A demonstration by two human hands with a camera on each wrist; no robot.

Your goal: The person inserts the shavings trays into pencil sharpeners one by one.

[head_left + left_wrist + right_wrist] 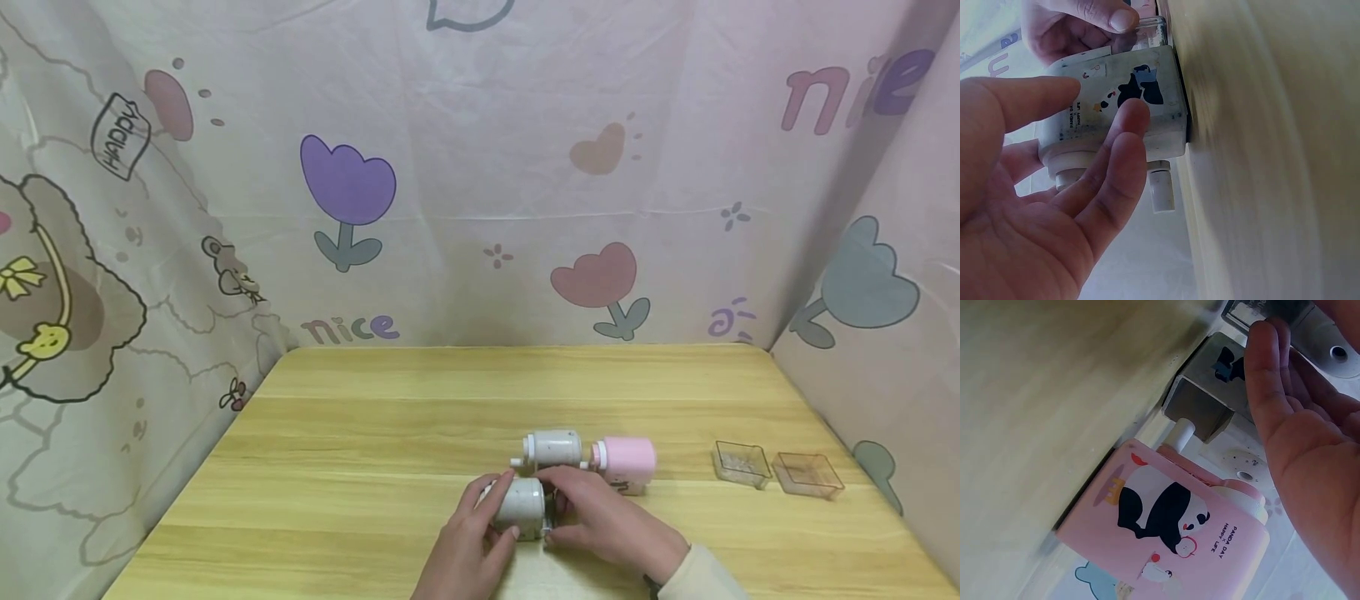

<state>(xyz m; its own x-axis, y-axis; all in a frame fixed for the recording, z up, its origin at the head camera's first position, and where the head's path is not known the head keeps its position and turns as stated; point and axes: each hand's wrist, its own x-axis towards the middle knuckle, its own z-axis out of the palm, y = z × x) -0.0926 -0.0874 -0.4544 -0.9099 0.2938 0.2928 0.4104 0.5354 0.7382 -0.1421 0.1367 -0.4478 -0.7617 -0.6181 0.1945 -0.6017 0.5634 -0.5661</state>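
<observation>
My left hand holds a grey pencil sharpener with a panda print, thumb and fingers on opposite sides of its body. At the sharpener's right end, my right hand pinches a clear shavings drawer; its thumb shows on the drawer's edge in the left wrist view. Just behind stands a second grey sharpener, its drawer slot open in the right wrist view. Beside that is a pink panda sharpener, partly behind the right hand in the head view.
Two see-through shavings drawers lie at the right of the wooden table: a clear one holding bits of shavings and a pinkish one. A printed cloth hangs around the back and sides.
</observation>
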